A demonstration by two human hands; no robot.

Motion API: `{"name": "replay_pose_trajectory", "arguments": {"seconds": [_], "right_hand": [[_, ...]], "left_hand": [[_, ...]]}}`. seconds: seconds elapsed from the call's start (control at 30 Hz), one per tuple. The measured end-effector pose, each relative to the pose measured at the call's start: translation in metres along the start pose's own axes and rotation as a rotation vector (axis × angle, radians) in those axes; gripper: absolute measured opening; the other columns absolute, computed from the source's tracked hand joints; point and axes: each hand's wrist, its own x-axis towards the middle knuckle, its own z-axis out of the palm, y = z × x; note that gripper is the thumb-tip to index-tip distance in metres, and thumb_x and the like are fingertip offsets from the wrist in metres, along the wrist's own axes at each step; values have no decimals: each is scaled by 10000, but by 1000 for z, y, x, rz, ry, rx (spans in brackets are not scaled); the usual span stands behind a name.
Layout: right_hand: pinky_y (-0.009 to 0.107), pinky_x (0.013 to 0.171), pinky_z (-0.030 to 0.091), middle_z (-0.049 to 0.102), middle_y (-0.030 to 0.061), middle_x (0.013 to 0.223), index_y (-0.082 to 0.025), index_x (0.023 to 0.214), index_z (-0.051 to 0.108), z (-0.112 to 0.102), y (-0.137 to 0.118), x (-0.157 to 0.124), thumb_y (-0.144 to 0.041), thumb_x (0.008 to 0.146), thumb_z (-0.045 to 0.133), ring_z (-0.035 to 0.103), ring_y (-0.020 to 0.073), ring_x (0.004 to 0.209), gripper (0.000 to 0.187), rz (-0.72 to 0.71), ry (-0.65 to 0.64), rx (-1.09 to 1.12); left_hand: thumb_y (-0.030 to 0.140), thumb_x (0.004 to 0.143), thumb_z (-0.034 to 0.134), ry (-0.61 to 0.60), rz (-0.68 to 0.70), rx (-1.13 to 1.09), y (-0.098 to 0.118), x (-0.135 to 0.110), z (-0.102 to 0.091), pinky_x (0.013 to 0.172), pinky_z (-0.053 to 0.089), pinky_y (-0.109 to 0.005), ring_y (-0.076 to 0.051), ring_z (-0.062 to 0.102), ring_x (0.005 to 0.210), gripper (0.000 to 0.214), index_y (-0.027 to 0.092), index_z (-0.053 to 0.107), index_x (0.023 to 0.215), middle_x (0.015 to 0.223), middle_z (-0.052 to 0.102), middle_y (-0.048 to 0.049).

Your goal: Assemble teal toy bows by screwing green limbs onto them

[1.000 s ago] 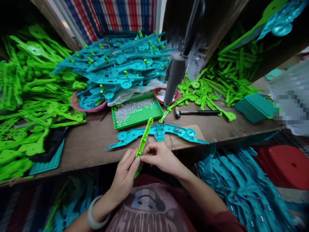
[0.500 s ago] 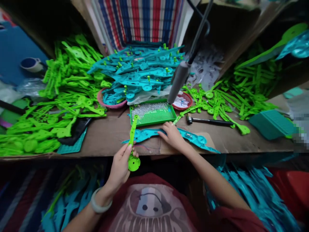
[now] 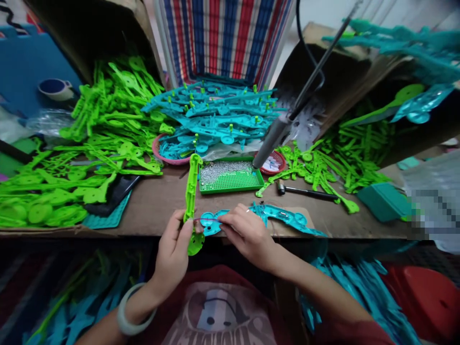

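My left hand [image 3: 175, 249] is closed around a lime-green plastic arm [image 3: 191, 187], held upright with its round disc end [image 3: 196, 244] below the fingers. A thin reddish wire [image 3: 206, 219] stretches from the left fingers to my right hand [image 3: 247, 235], which pinches its other end. Beneath the wire, a long turquoise plastic part [image 3: 287, 216] lies along the front edge of the bench, partly hidden by my right hand. Its left end, with a round cup, shows between the two hands.
Behind the hands sits a green tray [image 3: 233, 186] of small metal pieces. A hammer [image 3: 309, 191] lies to its right. Turquoise parts [image 3: 223, 112] are heaped behind; lime-green parts [image 3: 118, 120] pile up at left. A grey hanging tool [image 3: 275, 139] slants down near the tray.
My right hand has moved left off the turquoise part and now pinches the wire. The green arm has been turned in my left hand, showing its hollow, ribbed side.
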Motion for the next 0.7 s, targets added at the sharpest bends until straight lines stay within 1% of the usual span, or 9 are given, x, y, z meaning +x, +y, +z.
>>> {"name": "replay_pose_trajectory", "arguments": {"seconds": [0.1,0.23,0.3,0.37,0.43,0.5,0.57,0.63,0.7], "right_hand": [[282,681,471,633,65,852,-140,1038,681,-21,3,10,-182,1009,525,571,161,797,164,9,-22,63],[269,700,489,612,57,905,-167,1082,680,-45,10,32,-213,1015,522,592,151,833,178,-28,-104,96],[269,701,478,607,44,880,-170,999,672,-48,15,41,-204,1011,522,581,149,820,154,-61,-102,79],[267,689,459,588,33,845,-173,911,648,-46,20,44,-192,1010,512,559,146,796,169,-59,-91,43],[266,684,447,574,32,834,-174,878,631,-42,23,43,-196,1014,502,545,146,788,188,-46,-78,7],[268,692,447,578,40,843,-173,877,626,-38,23,38,-210,1019,499,543,149,794,195,-35,-59,-28],[276,700,446,581,50,841,-172,860,624,-35,23,31,-214,1024,486,540,156,794,218,-30,-19,-93],[284,703,441,580,57,829,-171,839,620,-32,23,25,-212,1026,474,536,162,783,241,-20,38,-157],[283,688,430,577,50,803,-175,832,610,-29,23,20,-214,1024,478,532,161,756,236,6,90,-164]], "left_hand": [[464,987,552,-101,-59,21,8,5,-1,795,509,-263,-138,632,811,406,237,582,1324,913,663,-1],[449,992,520,-335,-150,-7,16,4,3,796,533,-298,-154,642,771,497,238,511,1443,865,665,2],[426,997,502,-423,-160,0,21,3,8,776,534,-299,-159,639,756,463,217,540,1409,808,653,3],[411,991,511,-463,-142,22,26,2,13,761,531,-285,-151,643,746,438,203,563,1373,815,663,-4],[436,993,506,-490,-139,31,30,5,19,707,533,-273,-138,654,679,492,205,503,1427,806,669,2],[494,991,492,-533,-177,24,34,9,23,596,520,-262,-135,648,559,575,201,423,1480,728,655,25],[536,979,491,-561,-218,27,35,14,27,504,487,-247,-136,622,464,535,178,503,1375,631,619,49],[541,974,489,-549,-223,38,34,18,30,469,468,-236,-127,597,420,399,175,603,1083,581,594,54],[509,983,482,-520,-168,63,31,19,34,514,490,-229,-113,608,456,353,186,576,872,599,607,41]]}}
